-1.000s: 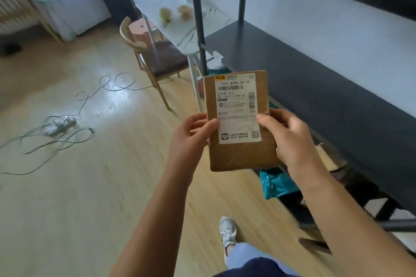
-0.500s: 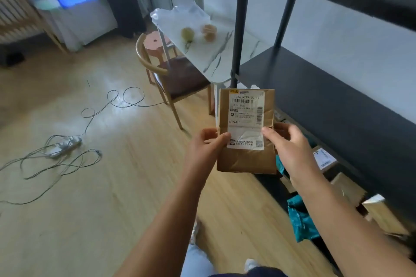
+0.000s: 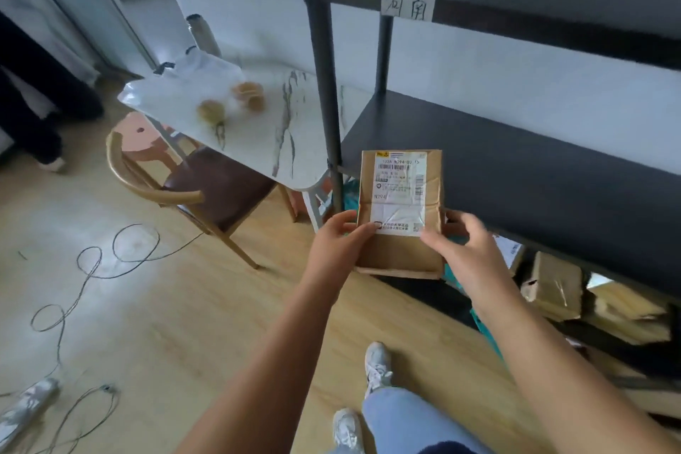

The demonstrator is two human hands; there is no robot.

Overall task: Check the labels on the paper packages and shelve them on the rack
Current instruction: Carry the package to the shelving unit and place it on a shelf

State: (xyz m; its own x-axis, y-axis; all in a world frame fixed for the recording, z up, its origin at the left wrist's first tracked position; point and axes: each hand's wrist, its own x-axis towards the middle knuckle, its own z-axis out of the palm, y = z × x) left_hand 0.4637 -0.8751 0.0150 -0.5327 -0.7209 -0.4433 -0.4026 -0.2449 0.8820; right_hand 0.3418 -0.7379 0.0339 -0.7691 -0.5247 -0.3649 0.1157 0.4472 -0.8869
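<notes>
I hold a flat brown paper package [image 3: 400, 254] upright in front of me, its white shipping label facing me. My left hand [image 3: 337, 243] grips its lower left edge and my right hand [image 3: 462, 251] grips its lower right edge. Just behind the package is the dark metal rack [image 3: 516, 166], its middle shelf bare. A paper tag with handwritten characters [image 3: 408, 4] is stuck on the front rail of the upper shelf. Under the rack lie more brown packages [image 3: 552, 287] and a teal bag.
A white marble-pattern table [image 3: 258, 122] with fruit in a plastic bag stands left of the rack post [image 3: 324, 85]. A wooden chair [image 3: 191, 181] is tucked beside it. Cables [image 3: 92, 269] trail over the wood floor. Another person's legs [image 3: 33, 114] stand at far left.
The view has tilted up and nearer to the rack, so the upper shelf and its tag now show. The package stays in both hands, now lower in view and close to the middle shelf's front edge.
</notes>
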